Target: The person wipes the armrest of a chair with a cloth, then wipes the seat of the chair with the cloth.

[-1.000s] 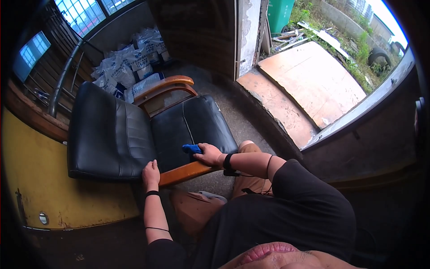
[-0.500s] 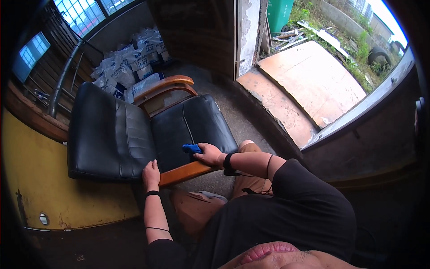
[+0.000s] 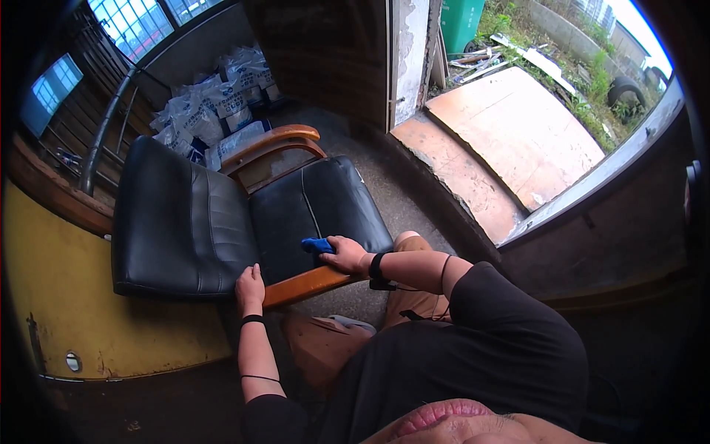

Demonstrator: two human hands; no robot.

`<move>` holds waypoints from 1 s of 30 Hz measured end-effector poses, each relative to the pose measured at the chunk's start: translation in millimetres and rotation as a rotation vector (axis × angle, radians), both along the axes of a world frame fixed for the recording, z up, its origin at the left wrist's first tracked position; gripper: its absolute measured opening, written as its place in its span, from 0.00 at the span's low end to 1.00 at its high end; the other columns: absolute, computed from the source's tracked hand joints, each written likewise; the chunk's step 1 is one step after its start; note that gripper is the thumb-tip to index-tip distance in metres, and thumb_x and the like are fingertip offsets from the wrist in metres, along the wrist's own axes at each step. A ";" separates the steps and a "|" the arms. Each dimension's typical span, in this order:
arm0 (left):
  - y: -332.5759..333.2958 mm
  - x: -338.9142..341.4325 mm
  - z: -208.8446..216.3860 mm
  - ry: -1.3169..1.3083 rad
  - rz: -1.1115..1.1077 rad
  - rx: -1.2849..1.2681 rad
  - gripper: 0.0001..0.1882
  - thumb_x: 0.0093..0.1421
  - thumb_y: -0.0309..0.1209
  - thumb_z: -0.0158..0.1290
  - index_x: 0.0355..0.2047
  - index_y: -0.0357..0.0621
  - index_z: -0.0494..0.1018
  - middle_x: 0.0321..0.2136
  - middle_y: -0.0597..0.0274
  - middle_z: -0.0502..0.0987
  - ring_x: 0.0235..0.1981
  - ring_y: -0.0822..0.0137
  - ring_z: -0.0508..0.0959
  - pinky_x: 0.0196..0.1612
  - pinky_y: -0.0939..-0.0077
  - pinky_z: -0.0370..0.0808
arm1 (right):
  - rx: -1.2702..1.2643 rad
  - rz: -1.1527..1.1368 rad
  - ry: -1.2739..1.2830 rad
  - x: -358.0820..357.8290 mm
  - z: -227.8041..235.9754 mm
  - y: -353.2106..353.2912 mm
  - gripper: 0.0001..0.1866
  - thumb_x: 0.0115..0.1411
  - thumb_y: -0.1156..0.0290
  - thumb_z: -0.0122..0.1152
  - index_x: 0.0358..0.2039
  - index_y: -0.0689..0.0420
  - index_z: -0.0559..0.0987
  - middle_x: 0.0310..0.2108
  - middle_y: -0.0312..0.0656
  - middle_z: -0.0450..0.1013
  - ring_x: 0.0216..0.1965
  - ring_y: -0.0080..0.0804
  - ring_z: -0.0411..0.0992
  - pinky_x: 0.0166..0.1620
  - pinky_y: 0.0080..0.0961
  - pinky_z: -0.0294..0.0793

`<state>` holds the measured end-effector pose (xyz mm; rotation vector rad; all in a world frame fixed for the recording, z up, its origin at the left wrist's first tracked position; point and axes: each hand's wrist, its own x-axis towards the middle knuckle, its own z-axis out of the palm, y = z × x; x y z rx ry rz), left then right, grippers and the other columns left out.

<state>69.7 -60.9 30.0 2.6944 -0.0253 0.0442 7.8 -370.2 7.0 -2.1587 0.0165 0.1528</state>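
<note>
In front of me stands a black padded armchair (image 3: pixel 214 229) with wooden arms, its backrest to the left and its seat to the right. My right hand (image 3: pixel 347 255) is closed round a bunched blue cloth (image 3: pixel 316 245), held at the seat just inside the near wooden armrest (image 3: pixel 307 287). My left hand (image 3: pixel 250 287) is closed on the chair where the near armrest meets the backrest; its fingertips are partly hidden. Across the seat rises the far armrest (image 3: pixel 277 140).
White and blue plastic sacks (image 3: pixel 214 103) are piled behind the chair. A yellow panel (image 3: pixel 126 318) lies at the left, below a metal pipe frame (image 3: pixel 103 133). At the right, a doorway opens onto pale slabs (image 3: pixel 510 133), with a green bin (image 3: pixel 461 26) and a tyre (image 3: pixel 626 90) outside.
</note>
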 end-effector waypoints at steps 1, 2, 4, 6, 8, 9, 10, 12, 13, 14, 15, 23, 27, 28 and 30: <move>0.6 0.1 -0.4 -0.008 -0.007 -0.003 0.22 0.71 0.46 0.47 0.34 0.39 0.78 0.35 0.40 0.80 0.39 0.36 0.78 0.42 0.47 0.75 | 0.007 0.004 0.008 0.1 0.3 0.1 0.23 0.62 0.52 0.62 0.45 0.60 0.77 0.46 0.57 0.76 0.52 0.56 0.73 0.56 0.43 0.71; 1.2 0.1 -0.9 -0.009 -0.006 -0.003 0.22 0.71 0.46 0.47 0.34 0.39 0.78 0.35 0.40 0.80 0.39 0.36 0.78 0.42 0.47 0.75 | 0.007 0.004 0.008 -0.2 0.5 0.2 0.23 0.62 0.52 0.62 0.45 0.60 0.77 0.46 0.57 0.76 0.52 0.56 0.73 0.56 0.43 0.71; 0.6 -0.2 -0.4 0.009 -0.001 -0.001 0.22 0.71 0.46 0.47 0.35 0.39 0.78 0.35 0.40 0.80 0.39 0.36 0.78 0.42 0.47 0.75 | -0.002 0.001 -0.006 -1.2 0.7 0.2 0.23 0.63 0.52 0.62 0.44 0.60 0.78 0.47 0.57 0.76 0.52 0.56 0.73 0.56 0.43 0.71; 0.3 0.1 -0.4 0.001 -0.001 -0.002 0.22 0.71 0.46 0.47 0.35 0.39 0.78 0.35 0.40 0.80 0.39 0.36 0.78 0.41 0.47 0.75 | -0.006 0.010 0.009 0.1 1.8 -1.0 0.24 0.62 0.51 0.62 0.46 0.60 0.78 0.48 0.57 0.76 0.53 0.56 0.73 0.57 0.43 0.72; 1.1 0.0 -0.8 -0.007 -0.001 -0.004 0.22 0.71 0.46 0.47 0.35 0.39 0.78 0.35 0.41 0.80 0.39 0.36 0.78 0.41 0.48 0.75 | -0.009 0.021 0.023 0.2 3.2 -0.6 0.25 0.62 0.51 0.62 0.47 0.60 0.78 0.49 0.57 0.76 0.54 0.56 0.73 0.57 0.43 0.72; 1.2 0.4 -1.1 0.004 0.000 0.001 0.21 0.71 0.46 0.47 0.35 0.39 0.78 0.35 0.41 0.80 0.39 0.36 0.78 0.41 0.48 0.76 | -0.012 0.018 0.014 -0.4 2.8 -0.5 0.25 0.62 0.51 0.62 0.48 0.60 0.78 0.49 0.57 0.76 0.54 0.56 0.73 0.57 0.43 0.72; 1.2 0.7 -1.4 0.014 0.001 0.006 0.21 0.71 0.46 0.47 0.35 0.40 0.78 0.35 0.41 0.80 0.39 0.36 0.78 0.42 0.48 0.76 | -0.014 0.015 0.004 -0.7 2.4 -0.6 0.25 0.62 0.51 0.62 0.48 0.60 0.78 0.49 0.57 0.76 0.54 0.56 0.73 0.57 0.43 0.72; 1.1 0.7 -1.8 0.004 0.001 -0.002 0.21 0.71 0.46 0.47 0.34 0.40 0.78 0.35 0.41 0.80 0.39 0.36 0.78 0.42 0.48 0.76 | -0.011 0.018 0.020 0.2 3.2 -1.1 0.25 0.62 0.51 0.62 0.48 0.61 0.78 0.49 0.57 0.76 0.54 0.56 0.73 0.58 0.43 0.72; 1.2 0.5 -1.7 -0.006 0.002 -0.009 0.22 0.71 0.46 0.47 0.34 0.40 0.78 0.35 0.41 0.81 0.39 0.37 0.78 0.42 0.48 0.75 | -0.007 0.021 0.035 0.4 4.2 -0.9 0.25 0.62 0.51 0.62 0.48 0.61 0.78 0.49 0.57 0.76 0.54 0.56 0.73 0.58 0.43 0.72; 1.5 0.1 -1.6 -0.006 0.003 -0.009 0.22 0.71 0.46 0.47 0.34 0.40 0.78 0.35 0.41 0.81 0.39 0.37 0.78 0.42 0.48 0.75 | -0.007 0.021 0.036 0.1 5.0 -0.3 0.25 0.62 0.51 0.62 0.48 0.61 0.78 0.49 0.57 0.76 0.54 0.56 0.73 0.58 0.43 0.72; 0.7 -0.1 -0.9 0.001 0.003 -0.003 0.22 0.71 0.46 0.47 0.34 0.40 0.78 0.35 0.41 0.81 0.39 0.37 0.78 0.42 0.48 0.75 | -0.011 0.016 0.025 -0.5 4.6 -0.5 0.25 0.62 0.51 0.62 0.48 0.61 0.78 0.49 0.57 0.76 0.54 0.56 0.73 0.58 0.43 0.72; 1.9 0.6 -2.0 0.007 0.004 0.006 0.22 0.71 0.45 0.47 0.34 0.39 0.78 0.35 0.40 0.80 0.39 0.36 0.78 0.41 0.48 0.75 | -0.023 0.016 0.028 -1.4 7.5 -0.7 0.25 0.62 0.51 0.62 0.49 0.61 0.78 0.50 0.57 0.76 0.54 0.56 0.73 0.58 0.42 0.72; 0.5 -1.0 -0.3 -0.010 -0.004 -0.009 0.22 0.71 0.45 0.47 0.34 0.39 0.78 0.35 0.40 0.80 0.39 0.36 0.78 0.41 0.47 0.75 | -0.014 0.016 0.028 -1.8 7.0 -0.2 0.24 0.62 0.51 0.62 0.47 0.60 0.77 0.49 0.57 0.76 0.53 0.56 0.73 0.57 0.43 0.72; -1.5 -1.2 1.2 -0.006 0.002 -0.007 0.22 0.71 0.45 0.46 0.34 0.39 0.78 0.35 0.40 0.80 0.39 0.36 0.78 0.41 0.47 0.75 | -0.012 0.006 0.009 -1.9 5.1 -0.8 0.24 0.62 0.52 0.62 0.46 0.60 0.77 0.47 0.58 0.76 0.52 0.57 0.73 0.56 0.44 0.72; -1.0 -0.1 -1.0 -0.017 -0.010 -0.013 0.22 0.71 0.45 0.46 0.34 0.39 0.78 0.35 0.40 0.80 0.39 0.36 0.78 0.41 0.47 0.75 | -0.007 0.008 0.003 -1.3 3.1 -1.8 0.24 0.62 0.52 0.62 0.47 0.60 0.77 0.47 0.58 0.76 0.52 0.57 0.73 0.55 0.44 0.72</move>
